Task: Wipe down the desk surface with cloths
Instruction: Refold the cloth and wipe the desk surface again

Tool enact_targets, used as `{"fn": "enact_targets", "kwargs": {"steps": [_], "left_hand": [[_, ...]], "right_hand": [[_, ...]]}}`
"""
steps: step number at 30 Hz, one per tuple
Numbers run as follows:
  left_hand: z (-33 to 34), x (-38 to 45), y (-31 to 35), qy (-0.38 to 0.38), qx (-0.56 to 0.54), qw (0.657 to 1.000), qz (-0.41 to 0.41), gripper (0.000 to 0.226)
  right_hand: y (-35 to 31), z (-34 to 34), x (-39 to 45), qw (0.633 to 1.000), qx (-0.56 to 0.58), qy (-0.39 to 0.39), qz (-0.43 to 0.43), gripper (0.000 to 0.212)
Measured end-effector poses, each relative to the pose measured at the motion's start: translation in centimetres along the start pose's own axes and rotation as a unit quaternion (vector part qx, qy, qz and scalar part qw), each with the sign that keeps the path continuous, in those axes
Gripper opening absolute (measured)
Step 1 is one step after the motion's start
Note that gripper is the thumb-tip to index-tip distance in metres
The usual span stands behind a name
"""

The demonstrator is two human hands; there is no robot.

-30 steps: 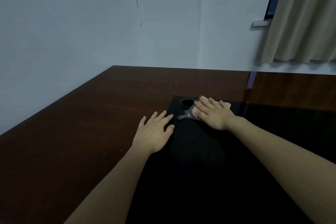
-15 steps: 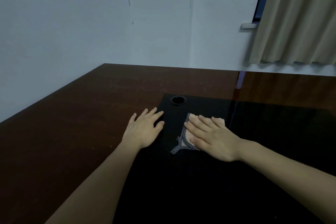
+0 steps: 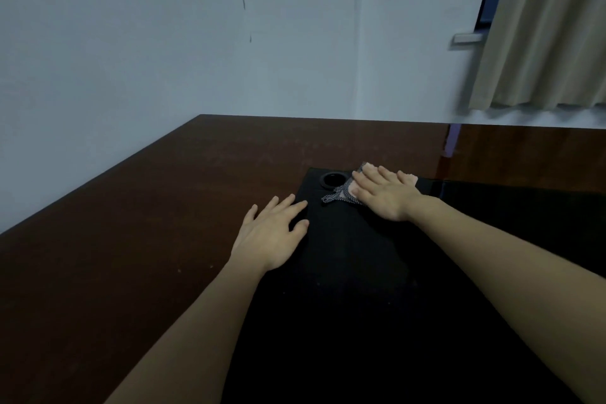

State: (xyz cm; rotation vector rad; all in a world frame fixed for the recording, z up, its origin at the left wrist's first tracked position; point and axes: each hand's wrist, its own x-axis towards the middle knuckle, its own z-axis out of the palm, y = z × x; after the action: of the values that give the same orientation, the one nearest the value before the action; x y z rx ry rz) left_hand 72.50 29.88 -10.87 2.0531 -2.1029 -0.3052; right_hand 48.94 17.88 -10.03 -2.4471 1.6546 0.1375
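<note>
Moved: right hand (image 3: 385, 195) and the cloth (image 3: 341, 196) have slid back up to the far-left corner of the black mat (image 3: 360, 289); half a second ago they were nearer the person, mid-mat. Left hand hasn't really budged.
Right fingers: straight and spread, lying flat on top of the cloth and pressing it down, not curled round it.
Left fingers: relaxed and splayed, holding nothing. Left hand (image 3: 273, 234) rests across the mat's left edge, fingertips on the black, palm on the brown desk (image 3: 147, 207).
Cloth vs fingers: mostly under the right palm and fingers. A patterned grey corner sticks out on the thumb side, a pale bit peeks past the fingertips.
Cloth location: far-left corner of the mat, just beside the round grommet hole (image 3: 333, 179), near the mat's far edge.
How it'll handle: looks thin, soft and light, so I'd guess it bunches or folds if pushed from one edge. Flat palm in the middle seems the right hold, and the loose corner could catch on the hole.
Still to do: my guess is lots. The brown wood to the left and far side shows faint dusty marks.
</note>
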Motion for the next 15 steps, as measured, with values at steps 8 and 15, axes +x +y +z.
{"fn": "enact_targets", "kwargs": {"steps": [8,15], "left_hand": [[-0.3,0.0,0.2,-0.008,0.004,1.000,0.000,0.052],[-0.3,-0.1,0.2,-0.011,0.013,1.000,0.003,0.052]], "right_hand": [[-0.8,1.6,-7.6,0.996,-0.006,-0.019,-0.092,0.067],[-1.6,2.1,-15.0,0.987,0.000,-0.041,-0.154,0.085]]}}
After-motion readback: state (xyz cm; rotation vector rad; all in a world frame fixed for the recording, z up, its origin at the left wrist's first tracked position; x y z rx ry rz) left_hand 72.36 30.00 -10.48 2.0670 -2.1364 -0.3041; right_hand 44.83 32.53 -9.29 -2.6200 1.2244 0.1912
